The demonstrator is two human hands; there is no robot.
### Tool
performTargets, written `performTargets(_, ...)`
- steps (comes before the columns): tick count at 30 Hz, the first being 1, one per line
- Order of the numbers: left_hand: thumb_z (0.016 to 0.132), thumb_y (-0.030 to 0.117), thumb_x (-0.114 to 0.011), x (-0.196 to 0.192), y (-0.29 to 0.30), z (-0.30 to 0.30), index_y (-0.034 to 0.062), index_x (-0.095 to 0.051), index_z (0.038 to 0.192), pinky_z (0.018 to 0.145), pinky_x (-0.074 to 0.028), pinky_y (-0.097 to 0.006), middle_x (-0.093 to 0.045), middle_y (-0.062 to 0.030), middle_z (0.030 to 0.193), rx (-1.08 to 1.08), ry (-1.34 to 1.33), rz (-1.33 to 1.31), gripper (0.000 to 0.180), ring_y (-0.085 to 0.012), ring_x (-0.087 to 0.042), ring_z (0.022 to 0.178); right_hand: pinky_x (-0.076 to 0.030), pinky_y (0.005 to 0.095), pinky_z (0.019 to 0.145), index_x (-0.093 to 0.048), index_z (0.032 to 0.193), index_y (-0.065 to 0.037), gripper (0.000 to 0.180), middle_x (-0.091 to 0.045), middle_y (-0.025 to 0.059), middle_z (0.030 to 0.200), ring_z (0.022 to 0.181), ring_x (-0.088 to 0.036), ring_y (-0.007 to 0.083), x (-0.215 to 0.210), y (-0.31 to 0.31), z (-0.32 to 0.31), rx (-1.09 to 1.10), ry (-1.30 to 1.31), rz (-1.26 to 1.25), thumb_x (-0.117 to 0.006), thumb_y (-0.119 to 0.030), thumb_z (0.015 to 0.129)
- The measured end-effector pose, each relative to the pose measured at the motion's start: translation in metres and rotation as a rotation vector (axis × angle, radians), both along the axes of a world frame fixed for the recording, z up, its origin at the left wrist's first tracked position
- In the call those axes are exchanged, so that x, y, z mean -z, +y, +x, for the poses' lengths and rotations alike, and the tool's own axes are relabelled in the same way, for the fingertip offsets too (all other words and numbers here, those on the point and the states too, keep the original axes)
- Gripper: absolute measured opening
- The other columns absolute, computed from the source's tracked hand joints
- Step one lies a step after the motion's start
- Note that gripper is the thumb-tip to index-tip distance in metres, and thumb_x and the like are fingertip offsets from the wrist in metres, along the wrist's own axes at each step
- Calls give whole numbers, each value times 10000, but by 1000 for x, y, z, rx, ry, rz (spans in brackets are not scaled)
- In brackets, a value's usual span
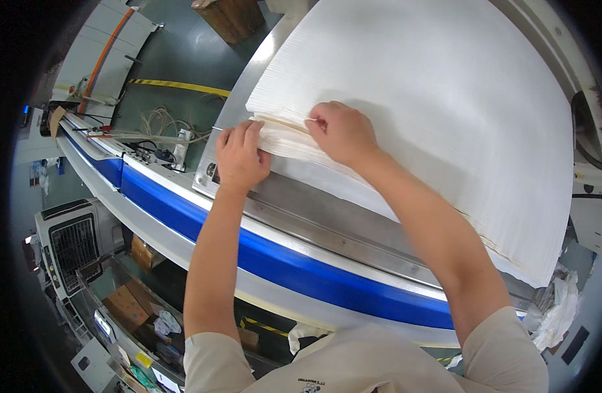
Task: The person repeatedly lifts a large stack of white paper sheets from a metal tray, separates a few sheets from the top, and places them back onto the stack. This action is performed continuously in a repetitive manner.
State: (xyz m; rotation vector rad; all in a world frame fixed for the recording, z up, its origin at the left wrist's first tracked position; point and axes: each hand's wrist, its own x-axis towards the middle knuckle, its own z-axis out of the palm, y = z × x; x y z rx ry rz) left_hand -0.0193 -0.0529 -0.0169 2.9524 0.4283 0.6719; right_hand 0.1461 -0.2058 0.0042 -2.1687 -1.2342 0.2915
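Note:
A thick stack of white cloth-like layers covers most of the metal table top. At its near left corner my left hand is closed round the layered edge, fingers over the top and thumb on the near side. My right hand is closed in a pinch at the same edge, a little further right. Between the hands the layers part, and a cream-coloured strip shows in the gap. My fingers partly hide what the right hand grips, but it appears to be the upper layers' edge.
A blue-and-white rail runs along the table's near side, between me and the stack. Left of the table are loose cables and a yellow-black floor stripe. Crumpled clear plastic hangs at the right. Lower left, a cardboard box sits in a bin.

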Motion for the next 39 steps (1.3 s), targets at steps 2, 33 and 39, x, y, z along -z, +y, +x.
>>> performTargets(2, 604, 82, -593, 3, -6, 7, 119, -530, 1180, 921, -360, -415, -584, -81, 1079, -35, -25, -1, 581, -252, -555, 977, -487, 352, 636, -640, 814, -96, 133, -639, 56, 791, 715, -616, 231, 1, -3, 10, -29, -1, 14, -631, -228, 805)
performTargets(33, 629, 27, -611, -49, -5, 23, 70, -494, 1176, 1014, -318, -464, -526, -147, 1192, 134, 645, 170, 561, -327, -523, 1076, -445, 465, 811, -658, 882, -91, 407, -657, 126, 811, 809, -625, 298, 9, -234, -24, 471, -58, -396, -388, -390, 942)
performTargets(39, 670, 65, -628, -40, -15, 53, 114, -479, 1247, 913, -393, -458, -548, -144, 1174, 72, 897, 306, 597, -326, -560, 1023, -408, 484, 877, -680, 762, -94, 524, -662, 138, 775, 814, -620, 314, -20, -482, 34, 753, -121, -903, -321, -420, 960)
